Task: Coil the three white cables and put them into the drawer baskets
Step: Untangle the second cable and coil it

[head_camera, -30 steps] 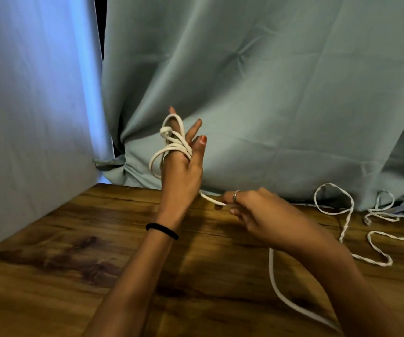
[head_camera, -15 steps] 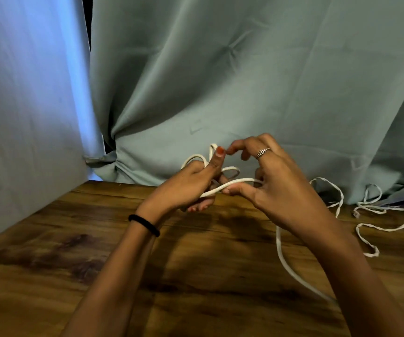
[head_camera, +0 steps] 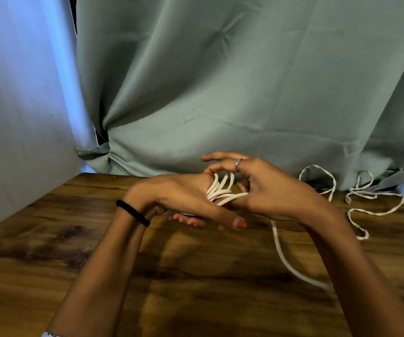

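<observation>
Several loops of a round white cable are wound round my left hand, which lies low over the wooden table with its fingers curled under the coil. My right hand meets it from the right and pinches the strand where it joins the coil. From there the free length of that cable trails down across the table toward the near right. A flat white cable lies loose in bends at the far right. No drawer baskets are in view.
A grey-green curtain hangs right behind the wooden table. A pale wall panel closes the left side. My forearms cross the near half of the table.
My left hand has come down from upright to low over the table, with more loops wound round it. My right hand has moved in from the right and now holds the strand at the coil.
</observation>
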